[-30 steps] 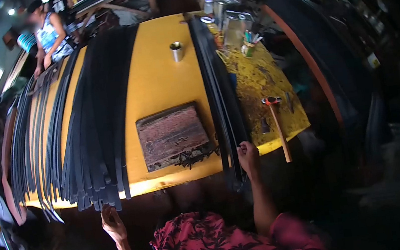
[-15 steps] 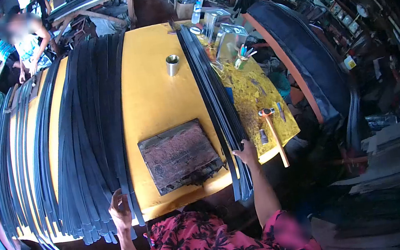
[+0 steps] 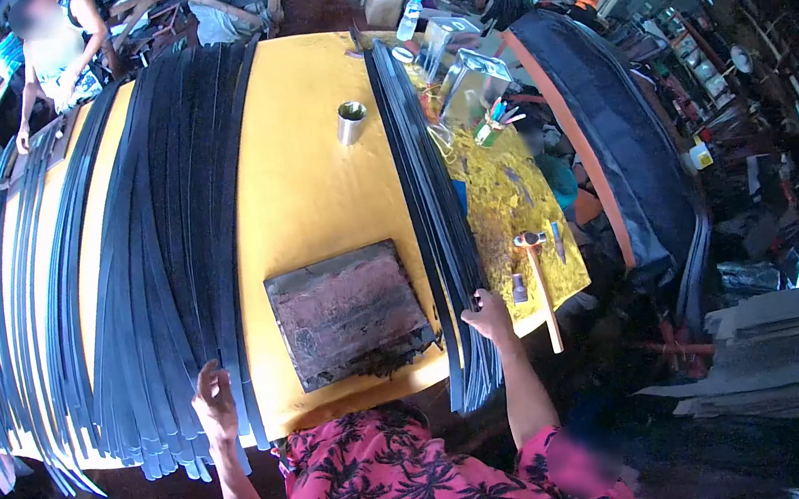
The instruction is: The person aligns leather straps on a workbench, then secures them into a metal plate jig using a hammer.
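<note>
Many long black strips [image 3: 155,231], which look like leather, lie across a yellow-topped table, their ends hanging over its near edge. My left hand [image 3: 214,405] is at the near ends of this broad bundle, its fingers curled together; what they hold, if anything, is too small to make out. A narrower bundle of black strips [image 3: 428,195] runs along the right side. At its near end my right hand [image 3: 491,318] pinches a strip between thumb and fingers. Between the hands lies a dark, worn rectangular slab [image 3: 352,311].
A metal cup [image 3: 352,122] stands on the yellow tabletop [image 3: 311,190]. To the right are a hammer [image 3: 540,281], a small dark tool [image 3: 519,287], and a holder with pens [image 3: 498,121]. A co-worker [image 3: 61,52] handles strips at far left. Grey sheets [image 3: 774,331] are stacked at right.
My left hand has shifted slightly left and up along the strip ends. My right hand stays at the right bundle, its fingers drawn closer together. The whole view has tilted slightly.
</note>
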A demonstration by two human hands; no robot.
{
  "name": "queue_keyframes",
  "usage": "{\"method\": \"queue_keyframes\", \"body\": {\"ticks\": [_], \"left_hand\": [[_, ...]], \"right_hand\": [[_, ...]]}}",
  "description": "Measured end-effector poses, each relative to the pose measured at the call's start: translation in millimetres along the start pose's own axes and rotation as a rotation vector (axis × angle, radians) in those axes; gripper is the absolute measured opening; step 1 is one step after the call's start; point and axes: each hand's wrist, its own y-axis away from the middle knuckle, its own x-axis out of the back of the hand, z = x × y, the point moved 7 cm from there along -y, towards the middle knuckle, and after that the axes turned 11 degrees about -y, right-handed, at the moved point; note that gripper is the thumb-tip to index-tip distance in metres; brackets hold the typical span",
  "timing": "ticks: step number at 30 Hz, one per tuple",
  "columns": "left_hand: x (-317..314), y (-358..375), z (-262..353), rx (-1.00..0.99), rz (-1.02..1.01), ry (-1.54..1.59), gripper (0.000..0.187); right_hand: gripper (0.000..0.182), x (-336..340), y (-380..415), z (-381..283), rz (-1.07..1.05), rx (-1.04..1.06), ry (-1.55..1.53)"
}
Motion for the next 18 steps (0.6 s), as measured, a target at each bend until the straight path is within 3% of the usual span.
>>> {"method": "queue_keyframes", "body": {"ticks": [4, 7, 13, 18], "left_hand": [[-22.7, 19.4, 11.5, 0.03, -0.063, -0.008, 0.027], [-30.4, 25.2, 26.3, 0.034, -0.054, 0.039, 0.024], [-33.4, 26.9, 41.9, 0.072, -0.052, 0.07, 0.011], [-41.5, 17.0, 60.3, -0.014, -0.085, 0.07, 0.022]], "right_hand": [[0.069, -0.1, 9.9, -29.4, 0.05, 0.032, 0.199], [0.059, 0.4, 26.8, -61.6, 0.12, 0.119, 0.342], [0.045, -2.7, 16.6, -48.7, 0.117, -0.032, 0.306], [0.049, 5.8, 17.3, -36.2, 0.115, -0.025, 0.301]]}}
